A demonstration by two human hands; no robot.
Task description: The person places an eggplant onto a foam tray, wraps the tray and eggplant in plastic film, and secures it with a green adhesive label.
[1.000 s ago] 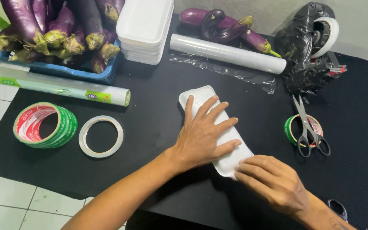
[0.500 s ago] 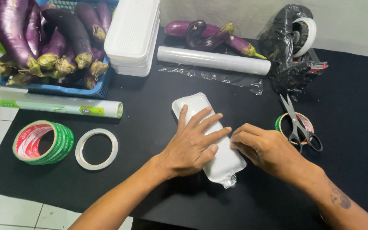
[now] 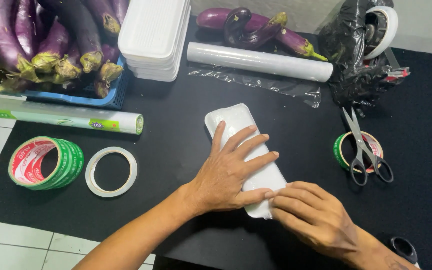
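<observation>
White wrapped tray (image 3: 236,125) lay mid-mat, long axis running from far-left toward near edge. Left hand (image 3: 231,172) pressed flat, fingers spread; right hand (image 3: 313,217) pinched its near end.

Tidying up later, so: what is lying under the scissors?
The scissors lie across a green tape roll, handles hanging over its near edge. The roll sits on the black mat. The blades hide part of its ring and printed core.
</observation>
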